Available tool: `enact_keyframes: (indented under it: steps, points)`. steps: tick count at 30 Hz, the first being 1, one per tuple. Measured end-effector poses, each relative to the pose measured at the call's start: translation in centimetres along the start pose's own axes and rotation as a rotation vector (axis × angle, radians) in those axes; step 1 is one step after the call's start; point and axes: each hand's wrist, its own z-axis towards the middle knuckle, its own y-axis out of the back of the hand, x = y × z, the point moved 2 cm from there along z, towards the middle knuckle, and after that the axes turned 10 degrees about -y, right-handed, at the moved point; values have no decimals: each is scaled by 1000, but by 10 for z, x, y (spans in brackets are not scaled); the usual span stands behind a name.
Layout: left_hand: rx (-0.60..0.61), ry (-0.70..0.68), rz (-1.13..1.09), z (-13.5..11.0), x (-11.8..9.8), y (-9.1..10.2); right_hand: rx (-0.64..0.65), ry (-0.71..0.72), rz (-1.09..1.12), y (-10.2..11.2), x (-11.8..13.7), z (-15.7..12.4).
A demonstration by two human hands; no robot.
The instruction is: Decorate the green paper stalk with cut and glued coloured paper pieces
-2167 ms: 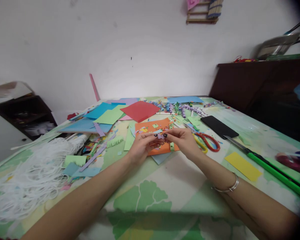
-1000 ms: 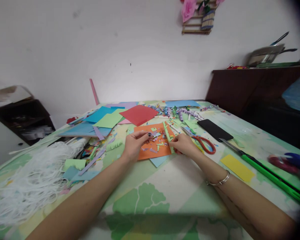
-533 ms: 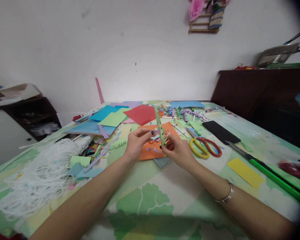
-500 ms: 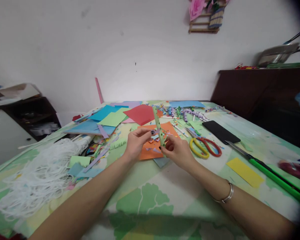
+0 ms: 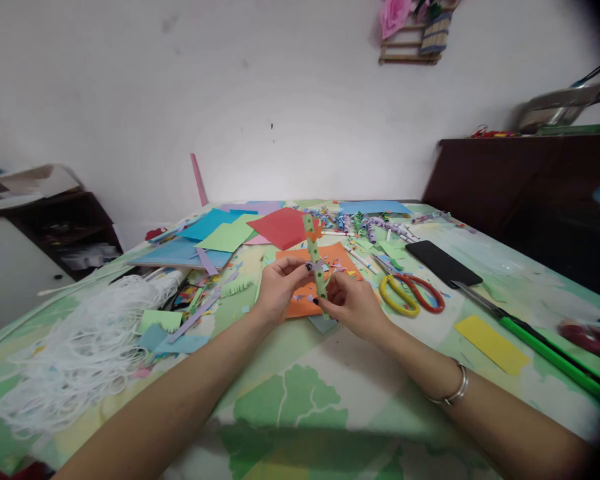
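Note:
My right hand (image 5: 353,303) pinches the lower end of a green paper strip (image 5: 314,257) and holds it upright above an orange sheet (image 5: 337,257) littered with small paper scraps. The strip carries dark dots and a small orange cut-out near its top. My left hand (image 5: 279,288) has its fingertips pinched on a tiny pale piece that touches the strip at mid-height. Both hands hover just over the table (image 5: 340,373), which has a green leaf-print cloth.
Red-and-yellow scissors (image 5: 410,293) lie right of my hands, then a black phone (image 5: 443,262), a green-handled tool (image 5: 540,347) and a yellow slip (image 5: 490,335). Coloured sheets (image 5: 220,233) and curled scraps (image 5: 375,223) fill the far side. White string (image 5: 85,347) piles at left.
My right hand picked the green strip off the orange sheet and raised it upright. My left hand brought a small piece up against it. The view tilted slightly.

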Motion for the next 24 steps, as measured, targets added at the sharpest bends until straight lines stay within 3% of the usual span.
enact_keyframes:
  steps: [24]
  points:
    - [-36, -64, 56, 0, 3, 1, 111, -56, 83, -3, 0, -1]
